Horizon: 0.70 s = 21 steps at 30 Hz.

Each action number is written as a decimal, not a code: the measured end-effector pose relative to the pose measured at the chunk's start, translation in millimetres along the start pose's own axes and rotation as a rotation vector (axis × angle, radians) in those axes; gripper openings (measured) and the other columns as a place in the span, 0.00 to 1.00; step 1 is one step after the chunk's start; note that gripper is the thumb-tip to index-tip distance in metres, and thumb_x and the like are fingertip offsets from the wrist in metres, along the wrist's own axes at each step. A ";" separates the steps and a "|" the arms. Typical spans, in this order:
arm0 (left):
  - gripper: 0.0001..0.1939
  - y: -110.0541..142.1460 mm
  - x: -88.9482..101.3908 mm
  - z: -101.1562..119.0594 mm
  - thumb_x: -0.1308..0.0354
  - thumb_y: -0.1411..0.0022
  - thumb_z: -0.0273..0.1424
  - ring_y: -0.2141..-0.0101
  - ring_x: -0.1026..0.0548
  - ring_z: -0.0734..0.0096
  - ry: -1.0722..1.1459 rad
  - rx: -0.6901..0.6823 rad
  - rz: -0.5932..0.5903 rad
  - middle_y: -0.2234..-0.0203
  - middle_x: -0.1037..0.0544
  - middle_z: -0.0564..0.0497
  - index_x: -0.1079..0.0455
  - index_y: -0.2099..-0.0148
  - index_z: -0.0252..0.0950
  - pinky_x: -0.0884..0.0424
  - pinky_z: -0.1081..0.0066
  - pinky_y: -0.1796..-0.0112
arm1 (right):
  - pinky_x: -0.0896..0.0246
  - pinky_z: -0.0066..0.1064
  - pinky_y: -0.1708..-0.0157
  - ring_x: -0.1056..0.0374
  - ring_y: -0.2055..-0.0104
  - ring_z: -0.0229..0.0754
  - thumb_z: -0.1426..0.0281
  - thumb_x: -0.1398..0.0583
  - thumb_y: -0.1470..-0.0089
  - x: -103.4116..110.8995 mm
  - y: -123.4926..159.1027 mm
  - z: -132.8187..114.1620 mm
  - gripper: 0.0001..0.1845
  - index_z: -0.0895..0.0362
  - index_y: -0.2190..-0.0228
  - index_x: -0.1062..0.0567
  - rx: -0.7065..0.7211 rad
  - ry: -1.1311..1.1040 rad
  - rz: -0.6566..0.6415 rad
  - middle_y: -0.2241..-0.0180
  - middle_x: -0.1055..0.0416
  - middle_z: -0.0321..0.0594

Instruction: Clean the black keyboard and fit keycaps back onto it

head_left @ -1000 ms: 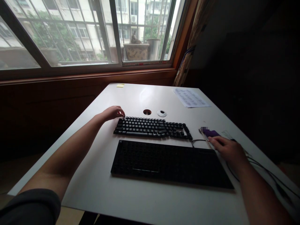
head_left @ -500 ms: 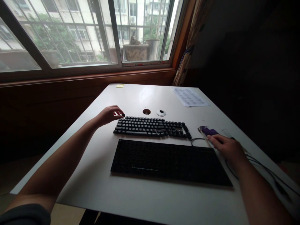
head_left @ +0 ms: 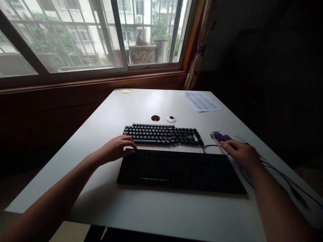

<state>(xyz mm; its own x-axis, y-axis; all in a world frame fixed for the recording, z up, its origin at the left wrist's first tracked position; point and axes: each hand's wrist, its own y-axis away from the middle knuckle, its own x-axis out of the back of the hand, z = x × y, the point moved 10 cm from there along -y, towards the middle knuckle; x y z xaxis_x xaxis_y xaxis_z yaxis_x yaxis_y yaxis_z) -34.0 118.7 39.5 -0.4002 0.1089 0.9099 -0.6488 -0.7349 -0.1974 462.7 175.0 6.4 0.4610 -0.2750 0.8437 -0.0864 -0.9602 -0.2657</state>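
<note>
My left hand (head_left: pixel 117 147) is at the top left corner of a black keyboard base (head_left: pixel 184 169), which lies flat without its keycaps. Thumb and fingers pinch a small dark keycap (head_left: pixel 135 148), partly hidden, over that corner. Behind the base, loose black keycaps (head_left: pixel 151 133) are laid out in keyboard order on the table. To the right, my right hand (head_left: pixel 241 154) is closed on a thin pale stick (head_left: pixel 217 144). A purple thing (head_left: pixel 222 136) of unclear kind lies beside the stick and partly behind my fingers.
The white table (head_left: pixel 156 213) stands below a barred window (head_left: pixel 146 33). Black cables (head_left: pixel 282 174) run along its right side. Farther back are a round hole (head_left: pixel 155 118), its white cover (head_left: pixel 171 119), printed papers (head_left: pixel 202 102) and a yellow sticky note (head_left: pixel 126 91).
My left hand has come toward me with the keycap, from the top left of the keycap layout to the base's corner. My right hand keeps its grip. The whole view has shifted slightly.
</note>
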 end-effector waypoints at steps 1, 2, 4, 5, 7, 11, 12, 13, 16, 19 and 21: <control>0.08 -0.6 -1.1 -0.4 0.39 0.31 0.36 0.60 0.23 0.64 -0.006 0.002 -0.003 0.60 0.20 0.47 0.21 0.54 0.42 0.25 0.66 0.57 | 0.38 0.39 0.66 0.26 0.67 0.53 0.50 0.40 0.46 -0.7 -0.1 1.1 0.20 0.52 0.69 0.19 -0.008 0.002 -0.006 0.70 0.20 0.42; 0.08 -1.0 -1.8 -0.4 0.39 0.31 0.37 0.60 0.23 0.64 -0.012 0.005 -0.003 0.60 0.20 0.47 0.21 0.54 0.42 0.26 0.66 0.58 | 0.38 0.39 0.65 0.26 0.67 0.53 0.50 0.40 0.46 -1.2 -0.1 1.9 0.20 0.53 0.69 0.19 -0.014 0.003 -0.010 0.70 0.20 0.42; 0.08 -1.2 -2.6 0.4 0.40 0.31 0.37 0.60 0.23 0.64 -0.021 0.012 -0.004 0.60 0.20 0.47 0.21 0.54 0.42 0.26 0.65 0.58 | 0.38 0.39 0.64 0.26 0.66 0.52 0.52 0.40 0.46 -2.6 0.3 1.4 0.19 0.54 0.68 0.19 -0.010 0.002 -0.022 0.70 0.20 0.43; 0.08 -1.3 -2.7 1.2 0.40 0.31 0.36 0.60 0.23 0.64 -0.024 0.016 -0.004 0.60 0.20 0.47 0.21 0.54 0.42 0.26 0.65 0.58 | 0.38 0.39 0.64 0.26 0.66 0.52 0.53 0.39 0.46 -2.9 0.6 0.6 0.19 0.54 0.68 0.19 -0.003 -0.001 -0.024 0.69 0.20 0.43; 0.08 -1.4 -2.4 2.8 0.40 0.31 0.36 0.60 0.23 0.63 -0.031 0.026 -0.004 0.60 0.20 0.47 0.21 0.54 0.43 0.26 0.65 0.59 | 0.38 0.38 0.64 0.26 0.66 0.52 0.53 0.39 0.45 -2.9 1.0 -0.7 0.19 0.55 0.69 0.19 0.010 -0.008 -0.022 0.68 0.20 0.44; 0.08 -1.7 -2.9 3.3 0.40 0.31 0.36 0.60 0.23 0.64 -0.042 0.048 -0.013 0.61 0.20 0.48 0.21 0.55 0.43 0.26 0.66 0.60 | 0.38 0.37 0.66 0.27 0.68 0.50 0.49 0.40 0.44 -2.9 0.5 -0.2 0.22 0.55 0.68 0.19 0.011 0.001 -0.024 0.72 0.21 0.43; 0.07 -1.7 -3.2 2.9 0.40 0.31 0.36 0.60 0.23 0.63 -0.042 0.049 -0.014 0.61 0.20 0.48 0.21 0.55 0.43 0.26 0.66 0.59 | 0.39 0.37 0.67 0.27 0.69 0.50 0.48 0.40 0.44 -2.9 0.3 -0.2 0.23 0.54 0.69 0.19 0.010 0.004 -0.026 0.74 0.21 0.42; 0.07 -1.6 -3.5 2.5 0.40 0.32 0.36 0.60 0.23 0.63 -0.043 0.048 -0.013 0.61 0.20 0.48 0.21 0.56 0.43 0.26 0.66 0.59 | 0.39 0.37 0.68 0.28 0.70 0.49 0.46 0.40 0.45 -2.4 0.1 -0.4 0.24 0.54 0.69 0.19 0.009 0.004 -0.023 0.76 0.23 0.41; 0.07 -1.1 -4.6 0.9 0.39 0.32 0.36 0.59 0.24 0.62 -0.050 0.040 -0.006 0.61 0.20 0.48 0.21 0.56 0.43 0.26 0.65 0.58 | 0.40 0.35 0.69 0.30 0.73 0.47 0.44 0.41 0.45 -0.6 0.2 -3.0 0.26 0.53 0.70 0.19 0.014 0.005 -0.011 0.79 0.25 0.39; 0.07 -0.2 -6.9 -0.9 0.39 0.31 0.37 0.58 0.25 0.62 -0.042 0.031 -0.002 0.61 0.19 0.47 0.21 0.56 0.43 0.26 0.64 0.57 | 0.41 0.34 0.69 0.30 0.74 0.45 0.47 0.41 0.44 0.2 1.9 -6.6 0.24 0.53 0.70 0.19 0.021 -0.002 -0.007 0.79 0.25 0.37; 0.08 0.9 -6.9 -1.8 0.40 0.31 0.37 0.58 0.25 0.62 -0.018 0.021 0.024 0.61 0.19 0.47 0.21 0.56 0.43 0.27 0.64 0.57 | 0.41 0.33 0.69 0.30 0.73 0.44 0.48 0.41 0.43 0.2 3.2 -8.6 0.23 0.54 0.69 0.19 0.028 -0.009 -0.007 0.77 0.25 0.38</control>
<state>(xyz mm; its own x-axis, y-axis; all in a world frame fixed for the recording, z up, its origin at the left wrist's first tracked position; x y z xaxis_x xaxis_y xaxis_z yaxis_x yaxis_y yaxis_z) -32.9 118.6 32.4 -0.4032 0.0791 0.9117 -0.6256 -0.7509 -0.2115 455.0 171.5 9.7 0.4696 -0.2676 0.8414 -0.0584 -0.9603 -0.2728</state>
